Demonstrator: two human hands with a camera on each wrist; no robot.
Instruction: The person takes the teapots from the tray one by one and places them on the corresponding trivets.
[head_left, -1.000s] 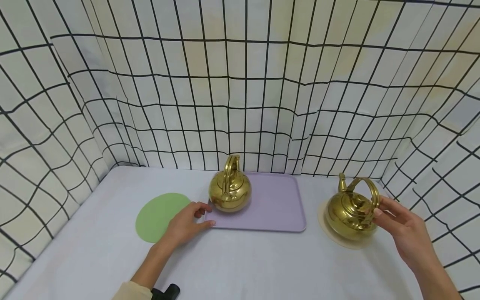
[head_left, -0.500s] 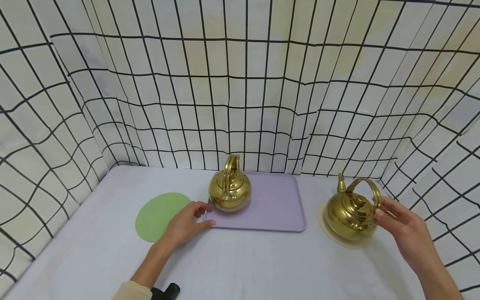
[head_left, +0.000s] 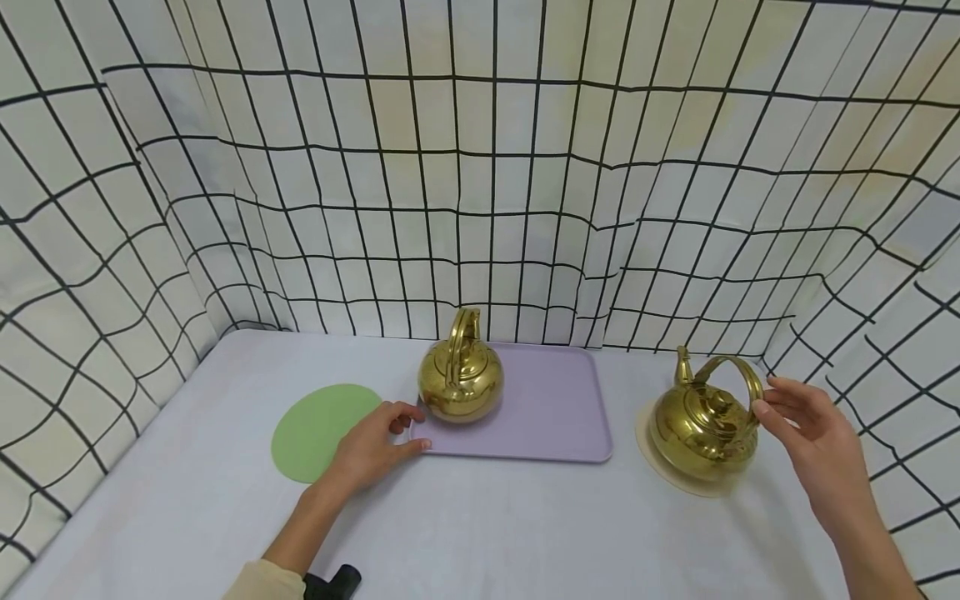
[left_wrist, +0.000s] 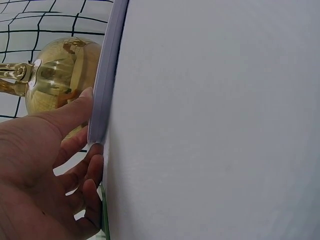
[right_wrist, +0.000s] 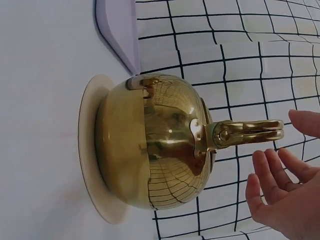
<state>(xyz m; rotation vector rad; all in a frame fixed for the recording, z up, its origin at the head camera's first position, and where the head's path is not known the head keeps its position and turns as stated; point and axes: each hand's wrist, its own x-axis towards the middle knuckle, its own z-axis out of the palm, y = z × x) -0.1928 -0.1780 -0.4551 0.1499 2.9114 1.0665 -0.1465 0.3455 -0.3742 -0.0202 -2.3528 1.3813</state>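
Observation:
A brass kettle (head_left: 705, 425) stands on a round beige mat (head_left: 678, 479) at the right, its spout pointing to the back. My right hand (head_left: 821, 442) is beside the kettle's arched handle, fingers spread; in the right wrist view a gap shows between the thumb (right_wrist: 305, 122) and the handle (right_wrist: 250, 133). My left hand (head_left: 375, 443) holds the front left corner of the lilac tray (head_left: 555, 417), thumb and fingers on either side of it. Another brass kettle (head_left: 461, 387) sits on the tray's left part, close behind those fingers.
A round green mat (head_left: 322, 433) lies on the white table (head_left: 525, 533), left of the tray. White walls with a black grid (head_left: 487, 183) enclose the back and both sides. A black object (head_left: 336, 583) shows near my left sleeve (head_left: 266, 583).
My right hand has let go of the right kettle's handle and its fingers have moved a little to the right. The left hand, tray and other kettle have stayed put.

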